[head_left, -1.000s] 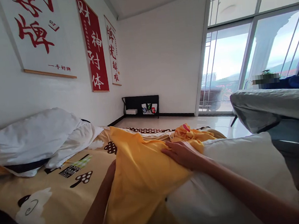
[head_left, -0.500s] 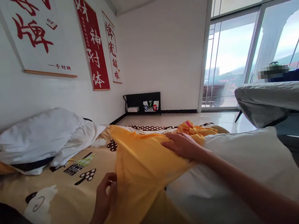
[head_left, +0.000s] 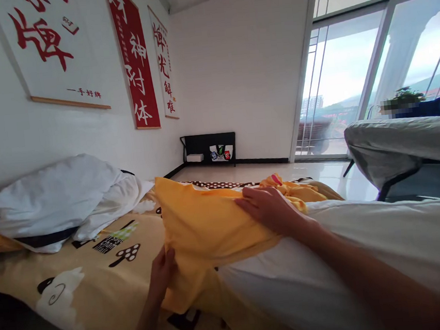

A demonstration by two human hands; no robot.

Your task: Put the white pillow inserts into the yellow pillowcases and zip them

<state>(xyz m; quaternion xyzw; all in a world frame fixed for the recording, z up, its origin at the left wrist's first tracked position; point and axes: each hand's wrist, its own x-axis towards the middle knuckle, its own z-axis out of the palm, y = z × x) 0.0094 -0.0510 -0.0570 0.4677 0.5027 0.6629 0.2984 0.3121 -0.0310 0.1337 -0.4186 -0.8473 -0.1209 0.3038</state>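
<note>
A yellow pillowcase (head_left: 206,223) is partly over a white pillow (head_left: 270,284) in front of me. With thumb and fingers, my left hand (head_left: 161,274) pinches the case's left edge. My right hand (head_left: 269,209) grips the upper side of the case, its fingers curled over the fabric near the white pillow. Whether those fingers also press into the pillow, I cannot tell. Bunched yellow cloth (head_left: 316,189) with a pink patch lies just beyond my right hand. Under everything spreads a beige sheet (head_left: 110,284) printed with sheep and trees.
To the left, a heap of white bedding (head_left: 60,201) with a dark band lies on the sheet. A grey covered piece of furniture (head_left: 407,136) stands at right, before glass doors. By the far wall is a low black stand (head_left: 202,146) holding a bag and a white box.
My left hand has moved up and closed on the pillowcase edge. The case's lower part has lifted and drawn in, uncovering more printed sheet, and the white pillow has shifted.
</note>
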